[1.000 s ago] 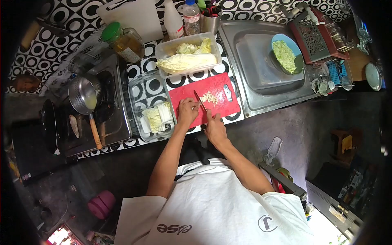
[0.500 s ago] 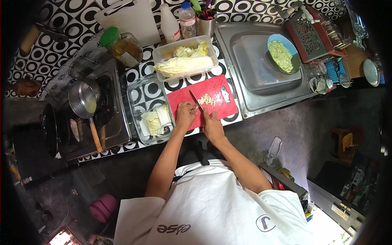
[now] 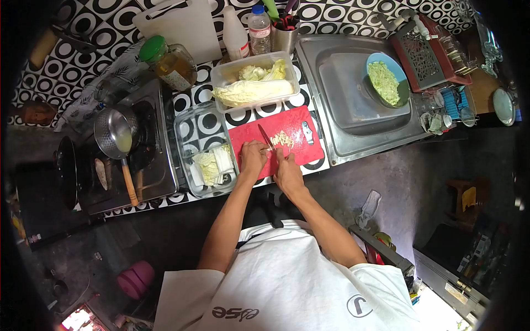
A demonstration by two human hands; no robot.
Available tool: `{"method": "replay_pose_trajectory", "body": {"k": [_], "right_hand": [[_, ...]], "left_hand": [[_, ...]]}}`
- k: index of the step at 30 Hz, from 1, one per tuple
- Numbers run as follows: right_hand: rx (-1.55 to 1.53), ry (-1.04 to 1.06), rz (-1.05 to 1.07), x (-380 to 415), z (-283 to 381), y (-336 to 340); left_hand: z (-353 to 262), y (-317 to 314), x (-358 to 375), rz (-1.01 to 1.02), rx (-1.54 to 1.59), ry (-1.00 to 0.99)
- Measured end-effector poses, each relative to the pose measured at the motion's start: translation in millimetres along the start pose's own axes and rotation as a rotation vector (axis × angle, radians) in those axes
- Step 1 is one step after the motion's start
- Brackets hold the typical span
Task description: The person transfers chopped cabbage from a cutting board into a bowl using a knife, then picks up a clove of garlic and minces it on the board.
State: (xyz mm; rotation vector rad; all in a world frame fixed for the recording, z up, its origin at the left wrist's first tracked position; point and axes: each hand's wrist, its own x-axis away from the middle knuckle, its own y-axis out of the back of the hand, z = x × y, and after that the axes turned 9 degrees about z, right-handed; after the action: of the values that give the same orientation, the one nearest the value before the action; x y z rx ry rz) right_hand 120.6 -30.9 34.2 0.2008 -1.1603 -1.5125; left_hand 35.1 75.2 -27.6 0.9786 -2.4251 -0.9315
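Worktop (image 3: 180, 100) with black-and-white ringed squares carries most of what I can see from here. Taking the red board as the centre of the clock, a steel sink (image 3: 361, 144) lies at 2 o'clock and a black-topped stove (image 3: 154, 174) at 9.

A clear plastic tub (image 3: 251, 107) stands at 11 o'clock, just beside the board, with cabbage in it. A glass dish (image 3: 201, 191) sits at 9 o'clock, nearer than the stove, with cut cabbage in its near half.

The red board (image 3: 302, 157) lies flat, right in front of the person. A dimpled metal pan (image 3: 113, 135) rests on the stove, its wooden handle pointing to about 5 o'clock. At the sink, a blue-and-green bowl (image 3: 402, 77) holds shredded pale-green food. A green-lidded jar (image 3: 174, 71) stands at 10 o'clock.

Over the board are 2 hands. The right hand (image 3: 288, 168) is closed round the handle of a knife (image 3: 264, 134), whose blade slants toward 11 o'clock. The left hand (image 3: 254, 157) has its fingers curled nearly shut, pinching a small pale stick (image 3: 269, 148) against the board beside the blade.

Smallest of all, chopped pale pieces (image 3: 283, 139) lie in a loose heap on the board, at the blade's 3 o'clock side.
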Motion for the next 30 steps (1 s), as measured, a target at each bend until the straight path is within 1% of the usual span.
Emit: {"method": "replay_pose_trajectory", "body": {"k": [3,5,7,9,12,15,16,17,18,20,24,26,30], "right_hand": [[-0.004,-0.032,0.025,13,3,1],[-0.011,-0.042,0.016,16,-3,-10],[-0.018,-0.051,0.010,14,-6,-18],[0.018,-0.015,-0.032,10,-10,-22],[0.019,0.009,-0.037,-4,-12,-26],[0.021,0.033,-0.087,-12,-9,-27],[0.020,0.029,-0.091,-9,-9,-25],[0.006,0.024,-0.073,-4,-9,-22],[-0.006,0.019,-0.052,2,-10,-20],[-0.028,0.015,-0.041,13,-19,-24],[-0.062,-0.017,-0.040,22,-20,-22],[-0.044,-0.007,-0.026,16,-20,-21],[0.001,0.013,0.001,1,-8,-12]], "left_hand": [[4,-3,-1,-0.006,0.011,0.001],[6,-5,0,-0.047,0.043,-0.019],[2,-1,-1,-0.015,0.052,0.011],[1,0,-1,0.018,0.063,0.031],[2,-3,-1,-0.016,0.073,-0.002],[-2,-3,3,-0.059,0.025,0.029],[-6,-1,5,-0.066,0.060,0.076],[-10,0,5,-0.074,0.096,0.123],[-9,0,4,-0.073,0.098,0.120],[-4,3,3,-0.006,0.109,0.130],[-1,2,4,0.032,0.212,0.160],[6,-3,4,-0.004,0.062,0.033],[2,-2,1,0.014,0.029,0.028]]}}
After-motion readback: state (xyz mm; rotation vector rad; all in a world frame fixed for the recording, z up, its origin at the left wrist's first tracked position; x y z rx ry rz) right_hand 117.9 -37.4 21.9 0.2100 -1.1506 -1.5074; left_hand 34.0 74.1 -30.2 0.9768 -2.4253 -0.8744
